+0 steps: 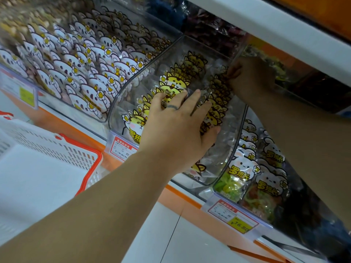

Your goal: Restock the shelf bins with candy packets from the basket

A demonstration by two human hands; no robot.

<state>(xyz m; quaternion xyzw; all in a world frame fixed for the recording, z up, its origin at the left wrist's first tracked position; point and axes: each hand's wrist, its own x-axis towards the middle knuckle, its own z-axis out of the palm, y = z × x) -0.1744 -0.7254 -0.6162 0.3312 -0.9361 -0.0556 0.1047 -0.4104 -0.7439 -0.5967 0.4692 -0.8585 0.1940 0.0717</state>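
Shelf bin [113,118] with left hand [176,128], right hand [250,76]

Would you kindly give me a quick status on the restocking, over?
Left hand flat on yellow candy packets in middle bin. Right hand pinching the row's back end. Basket at left, nothing blocking.

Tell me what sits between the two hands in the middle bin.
Head view: a row of yellow cat packets, upright in the clear bin, runs from the left hand to the right hand; both hands touch it.
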